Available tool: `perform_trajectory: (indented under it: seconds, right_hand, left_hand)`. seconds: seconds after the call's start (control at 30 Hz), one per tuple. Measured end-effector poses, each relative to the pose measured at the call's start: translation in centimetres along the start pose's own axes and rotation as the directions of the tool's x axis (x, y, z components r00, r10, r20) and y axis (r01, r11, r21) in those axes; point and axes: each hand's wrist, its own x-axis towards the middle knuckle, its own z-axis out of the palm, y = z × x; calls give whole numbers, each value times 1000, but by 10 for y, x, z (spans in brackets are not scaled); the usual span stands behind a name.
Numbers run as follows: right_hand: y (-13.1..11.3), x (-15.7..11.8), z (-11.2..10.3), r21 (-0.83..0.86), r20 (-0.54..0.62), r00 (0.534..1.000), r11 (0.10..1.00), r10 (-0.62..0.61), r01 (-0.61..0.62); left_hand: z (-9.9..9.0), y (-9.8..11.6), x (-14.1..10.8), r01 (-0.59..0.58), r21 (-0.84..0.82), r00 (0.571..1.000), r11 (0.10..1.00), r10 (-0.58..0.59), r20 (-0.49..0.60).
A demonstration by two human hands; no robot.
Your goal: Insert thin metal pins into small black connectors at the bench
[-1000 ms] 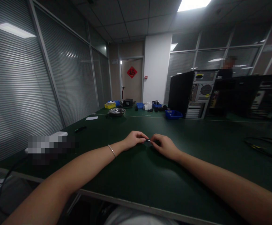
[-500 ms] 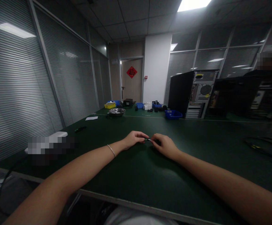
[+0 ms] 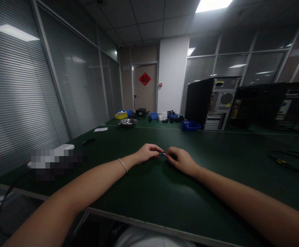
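Over the middle of the green tabletop [image 3: 149,192], a small thin dark piece with a shiny end [image 3: 162,154] spans the gap between my fingertips. My left hand [image 3: 148,153] pinches its left end between thumb and fingers. From the other side, my right hand [image 3: 180,158] has its fingers curled and closed on the right end. Something dark also shows under the right palm, too dim to name. The small piece is mostly hidden by the fingers, and its kind cannot be made out. A thin bracelet [image 3: 123,165] circles my left wrist.
A black computer tower [image 3: 199,103] stands at the back right, beside a blue bin [image 3: 191,126]. Farther back are a metal bowl [image 3: 128,122] and a yellow basket [image 3: 121,115]. Cables [image 3: 290,163] lie at right; a white power strip [image 3: 64,148] lies at left.
Both hands and the small piece between them stay almost where they were. The person seen behind the computers at far right is no longer in view.
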Motion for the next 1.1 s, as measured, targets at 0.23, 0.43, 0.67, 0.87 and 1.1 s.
perform_trajectory:
  seconds: [0.23, 0.43, 0.67, 0.87, 1.1]
  right_hand:
    - [-1, -1, -1, 2, 11, 1000, 1000, 10, -10]
    - [0, 0, 0, 5, 11, 1000, 1000, -9, 9]
    - [-2, -1, -2, 14, 31, 999, 1000, -15, 14]
    - [0, 0, -1, 11, 18, 999, 1000, -28, 28]
    - [-1, 0, -1, 8, 6, 1000, 1000, -13, 13]
  left_hand:
    - [-1, 2, -1, 7, -7, 1000, 1000, -7, 16]
    - [0, 1, 1, 27, 35, 1000, 999, -27, -12]
    - [1, -2, 1, 26, 88, 999, 996, -23, -43]
    - [-1, -4, 1, 0, 96, 1000, 995, 2, -23]
    - [-4, -4, 0, 10, 18, 1000, 1000, -10, 9]
